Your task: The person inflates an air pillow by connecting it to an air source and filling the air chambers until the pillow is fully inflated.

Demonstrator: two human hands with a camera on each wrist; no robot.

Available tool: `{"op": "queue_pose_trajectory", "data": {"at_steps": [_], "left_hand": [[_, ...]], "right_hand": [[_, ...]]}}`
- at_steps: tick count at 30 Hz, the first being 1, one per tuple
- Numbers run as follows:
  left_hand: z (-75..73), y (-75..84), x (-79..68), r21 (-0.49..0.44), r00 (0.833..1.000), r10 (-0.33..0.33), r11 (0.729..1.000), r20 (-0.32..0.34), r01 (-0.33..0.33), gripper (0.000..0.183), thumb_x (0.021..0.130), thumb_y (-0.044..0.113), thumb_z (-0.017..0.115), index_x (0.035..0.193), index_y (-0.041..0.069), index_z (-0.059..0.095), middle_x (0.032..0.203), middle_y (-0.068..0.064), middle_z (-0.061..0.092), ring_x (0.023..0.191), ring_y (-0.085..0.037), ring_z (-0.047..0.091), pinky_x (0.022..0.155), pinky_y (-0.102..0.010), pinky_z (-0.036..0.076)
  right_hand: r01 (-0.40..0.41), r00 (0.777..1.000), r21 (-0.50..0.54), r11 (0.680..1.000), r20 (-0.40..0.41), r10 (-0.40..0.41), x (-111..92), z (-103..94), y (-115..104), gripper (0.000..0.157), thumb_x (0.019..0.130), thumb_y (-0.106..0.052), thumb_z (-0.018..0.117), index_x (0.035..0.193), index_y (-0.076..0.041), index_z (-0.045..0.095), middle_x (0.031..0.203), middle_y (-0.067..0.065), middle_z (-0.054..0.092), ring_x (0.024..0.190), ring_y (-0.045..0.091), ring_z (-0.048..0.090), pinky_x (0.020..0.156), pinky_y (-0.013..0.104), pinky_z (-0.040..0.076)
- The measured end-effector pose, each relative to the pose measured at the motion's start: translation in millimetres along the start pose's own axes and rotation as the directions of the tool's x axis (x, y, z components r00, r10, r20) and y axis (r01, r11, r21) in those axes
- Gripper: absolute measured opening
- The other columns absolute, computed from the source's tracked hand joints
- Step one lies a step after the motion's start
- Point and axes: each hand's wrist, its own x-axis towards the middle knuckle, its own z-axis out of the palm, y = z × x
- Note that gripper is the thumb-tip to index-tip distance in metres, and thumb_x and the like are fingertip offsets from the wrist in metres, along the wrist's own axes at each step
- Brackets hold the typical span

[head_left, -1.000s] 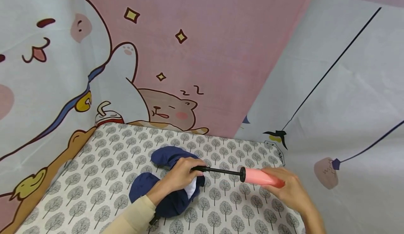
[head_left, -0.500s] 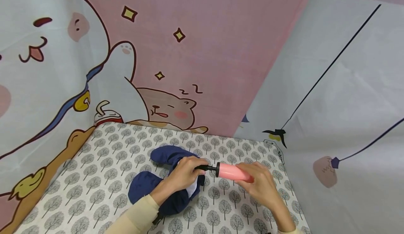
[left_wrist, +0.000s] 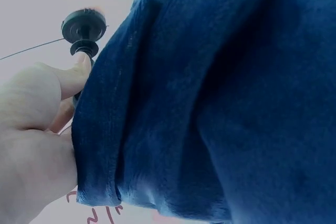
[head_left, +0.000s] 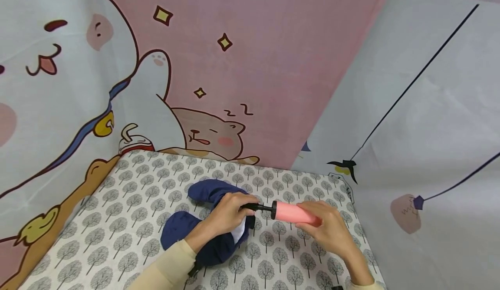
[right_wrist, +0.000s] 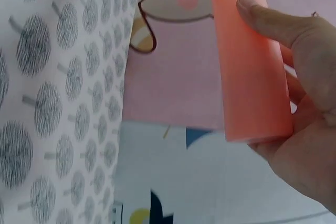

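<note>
A hand pump with a pink barrel point(head_left: 291, 212) and a black rod is held above the table. My left hand point(head_left: 226, 214) grips its black end piece point(head_left: 250, 206) beside a navy U-shaped neck pillow point(head_left: 179, 229). Whether that black end joins the pillow is hidden behind the fingers. My right hand point(head_left: 328, 227) grips the barrel's far end, with the thumb along the pink side point(right_wrist: 252, 77) in the right wrist view. Navy fabric point(left_wrist: 199, 103) fills most of the left wrist view. A white patch point(head_left: 237, 233) shows on the pillow under my left hand.
The table is covered by a white cloth point(head_left: 117, 220) printed with grey trees. A pink cartoon curtain point(head_left: 273, 64) stands behind it, and a pale curtain point(head_left: 429, 129) closes off the right side.
My right hand has moved left with the pink barrel, so much less of the black rod shows. In the last half second it has barely moved. My left hand stays by the pillow.
</note>
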Motion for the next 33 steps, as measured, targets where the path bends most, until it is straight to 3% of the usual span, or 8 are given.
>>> {"op": "queue_pose_trajectory", "data": {"at_steps": [4,8,14,16,20,22,27,33], "left_hand": [[0.1,-0.5,-1.9,-0.017,1.0,-0.009,1.0,0.027,0.009,0.036,0.099,0.009,0.085,0.135,0.011,0.083,0.134,-0.012,0.083,0.117,-0.028,0.081,0.082,-0.025,0.06],[0.2,-0.6,-3.7,-0.017,0.999,-0.03,0.999,0.03,0.03,0.035,0.101,0.011,0.084,0.137,0.011,0.082,0.137,-0.012,0.082,0.122,-0.028,0.08,0.091,-0.032,0.065],[-0.3,-2.0,-6.2,-0.007,0.999,-0.043,0.999,0.001,0.043,0.035,0.1,0.011,0.085,0.135,0.012,0.082,0.135,-0.01,0.083,0.121,-0.027,0.08,0.097,-0.04,0.067],[-1.5,-2.2,-7.3,-0.007,0.999,-0.053,0.999,-0.003,0.053,0.035,0.1,0.011,0.085,0.135,0.012,0.083,0.136,-0.01,0.083,0.123,-0.028,0.08,0.1,-0.042,0.066],[-4.2,-0.6,-10.3,-0.027,0.997,-0.077,0.997,-0.019,0.076,0.036,0.097,0.008,0.086,0.133,0.01,0.084,0.135,-0.011,0.083,0.124,-0.029,0.08,0.103,-0.044,0.066],[-3.2,0.3,-11.2,-0.043,0.997,-0.077,0.996,-0.012,0.076,0.036,0.098,0.007,0.085,0.133,0.01,0.083,0.137,-0.012,0.083,0.122,-0.028,0.08,0.098,-0.04,0.067],[4.1,2.5,-10.1,-0.06,0.997,-0.078,0.995,0.016,0.078,0.035,0.102,0.008,0.082,0.136,0.011,0.082,0.139,-0.011,0.082,0.119,-0.027,0.08,0.09,-0.033,0.065],[7.0,5.3,-8.4,-0.043,0.997,-0.073,0.996,-0.014,0.072,0.034,0.099,0.007,0.085,0.132,0.012,0.084,0.129,-0.008,0.085,0.112,-0.025,0.081,0.089,-0.036,0.065]], "right_hand": [[-0.027,0.999,-0.003,1.0,0.034,0.027,-10.7,-11.7,13.7,0.061,0.072,-0.016,0.107,0.129,-0.022,0.085,0.125,-0.002,0.086,0.11,0.022,0.08,0.096,0.039,0.064],[-0.047,0.999,-0.006,0.999,0.027,0.048,-20.7,-26.0,30.3,0.063,0.071,-0.016,0.108,0.129,-0.025,0.086,0.125,-0.003,0.087,0.116,0.021,0.08,0.106,0.023,0.054],[-0.106,0.994,0.016,0.994,0.009,0.106,-34.6,-52.2,52.2,0.066,0.07,-0.018,0.109,0.131,-0.024,0.085,0.126,0.003,0.087,0.121,-0.007,0.067,0.105,0.005,0.041],[-0.144,0.989,0.021,0.989,0.026,0.144,-36.2,-58.1,54.3,0.065,0.073,-0.022,0.108,0.133,-0.026,0.085,0.129,0.002,0.086,0.124,-0.012,0.062,0.107,0.005,0.041],[-0.168,0.985,0.009,0.986,0.034,0.168,-32.4,-54.1,46.3,0.064,0.074,-0.026,0.108,0.133,-0.029,0.084,0.13,-0.002,0.086,0.125,-0.006,0.065,0.108,0.008,0.04],[-0.138,0.99,0.006,0.99,0.024,0.138,-27.8,-44.9,38.2,0.064,0.073,-0.023,0.108,0.131,-0.03,0.085,0.128,-0.004,0.086,0.122,0.002,0.07,0.108,0.011,0.043],[-0.061,0.998,0.021,0.998,0.012,0.06,-13.1,-17.3,14.4,0.063,0.07,-0.013,0.108,0.128,-0.026,0.086,0.125,-0.005,0.086,0.113,0.016,0.077,0.099,0.032,0.059],[-0.074,0.997,0.033,0.997,-0.024,0.075,-2.6,8.5,-5.8,0.062,0.067,-0.007,0.107,0.124,-0.02,0.087,0.124,-0.002,0.087,0.112,0.023,0.078,0.097,0.048,0.063]]}}
